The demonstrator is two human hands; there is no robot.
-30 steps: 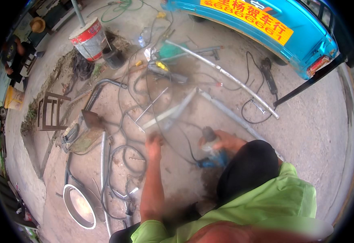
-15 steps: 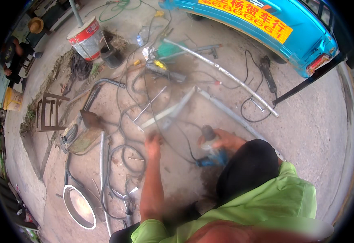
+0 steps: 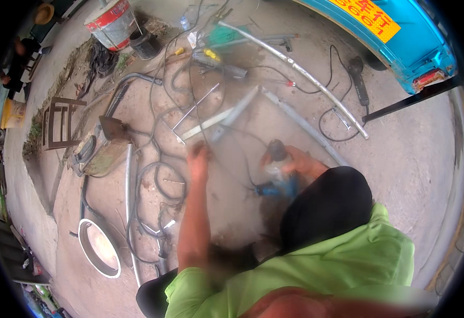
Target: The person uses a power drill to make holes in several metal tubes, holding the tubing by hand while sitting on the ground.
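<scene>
My right hand is wrapped round a corded blue-and-black power tool, beside my raised dark-clad knee. Haze and blur hide its working end. My left hand is low over the concrete, fingers curled closed; whatever may be in them is hidden. Just beyond it, pale metal bars lie on the ground, meeting at an angle. A long grey bar slants from near their tip toward my right knee. A thin T-shaped rod lies by the pale bars.
Black cables coil left of my left arm, beside a metal pipe and a round white-rimmed basin. A silver pole lies ahead, near a black power tool and a blue vehicle. A person sits far left.
The view has shifted, so the ground items sit higher in the picture and more of the vehicle is cut off. Both hands keep nearly the same pose; the right still grips the power tool.
</scene>
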